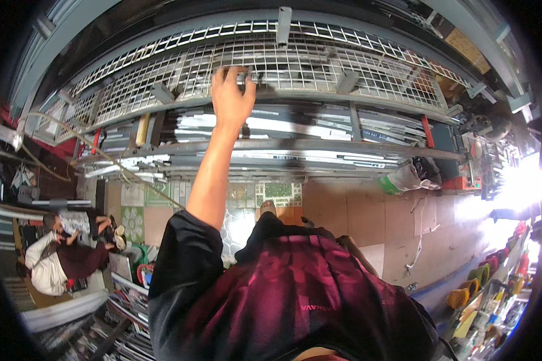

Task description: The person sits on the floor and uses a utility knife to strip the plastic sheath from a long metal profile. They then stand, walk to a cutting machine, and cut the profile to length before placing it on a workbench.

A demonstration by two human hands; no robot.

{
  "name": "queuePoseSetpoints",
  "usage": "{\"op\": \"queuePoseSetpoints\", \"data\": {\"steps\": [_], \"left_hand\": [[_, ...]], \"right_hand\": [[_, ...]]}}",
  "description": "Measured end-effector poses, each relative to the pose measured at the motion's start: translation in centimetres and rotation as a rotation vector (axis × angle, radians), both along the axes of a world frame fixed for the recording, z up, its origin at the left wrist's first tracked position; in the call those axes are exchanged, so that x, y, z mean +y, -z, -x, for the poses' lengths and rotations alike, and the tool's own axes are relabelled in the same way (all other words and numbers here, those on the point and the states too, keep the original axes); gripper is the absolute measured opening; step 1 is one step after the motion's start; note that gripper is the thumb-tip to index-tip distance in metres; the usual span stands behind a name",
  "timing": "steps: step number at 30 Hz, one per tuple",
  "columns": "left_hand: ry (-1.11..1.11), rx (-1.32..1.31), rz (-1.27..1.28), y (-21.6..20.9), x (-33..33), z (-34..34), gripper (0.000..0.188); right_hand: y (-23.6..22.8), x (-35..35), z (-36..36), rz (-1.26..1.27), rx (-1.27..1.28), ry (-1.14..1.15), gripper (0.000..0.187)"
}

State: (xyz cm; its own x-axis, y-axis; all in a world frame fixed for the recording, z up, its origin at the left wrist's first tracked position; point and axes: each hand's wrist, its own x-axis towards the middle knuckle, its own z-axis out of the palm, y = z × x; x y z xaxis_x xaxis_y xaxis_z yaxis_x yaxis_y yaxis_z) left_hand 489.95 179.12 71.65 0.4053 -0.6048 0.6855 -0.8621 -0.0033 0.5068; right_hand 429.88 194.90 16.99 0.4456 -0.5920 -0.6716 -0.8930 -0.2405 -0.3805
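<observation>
My left hand (pixel 230 99) reaches far forward over a white wire mesh panel (pixel 301 73) on a grey metal rack. Its fingers are apart and slightly bent, with the thumb off to the right. Whether the fingertips touch the mesh, I cannot tell. Long pale and grey strips (pixel 331 127) lie on the shelf level below, behind a grey metal rail (pixel 319 146). My right hand is not in view.
Two people (pixel 54 259) sit close together at the lower left. A thin hose (pixel 96 150) curves beside the rack on the left. A white and green bag (pixel 403 178) rests against the rack's right side. Colourful round spools or brushes (pixel 479 274) line a shelf at the lower right.
</observation>
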Motion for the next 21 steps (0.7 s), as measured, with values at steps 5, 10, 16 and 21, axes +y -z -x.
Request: {"op": "queuePoseSetpoints", "data": {"steps": [5,10,16,21], "left_hand": [[-0.166,-0.347,-0.213,-1.0,-9.6,-5.2,0.049],[-0.069,-0.199,-0.973,-1.2,-21.1,-12.0,0.075],[0.052,-0.277,-0.636,4.2,-28.3,-19.2,0.091],[0.249,-0.297,-0.661,4.6,-31.2,-24.7,0.094]], "right_hand": [[-7.4,-2.4,-8.6,0.107,0.175,0.431,0.049],[-9.9,-1.6,-13.8,0.055,0.110,0.363,0.050],[-10.8,3.8,-14.1,-0.004,0.021,0.982,0.050],[-10.8,8.2,-14.7,-0.095,0.024,1.157,0.049]]}}
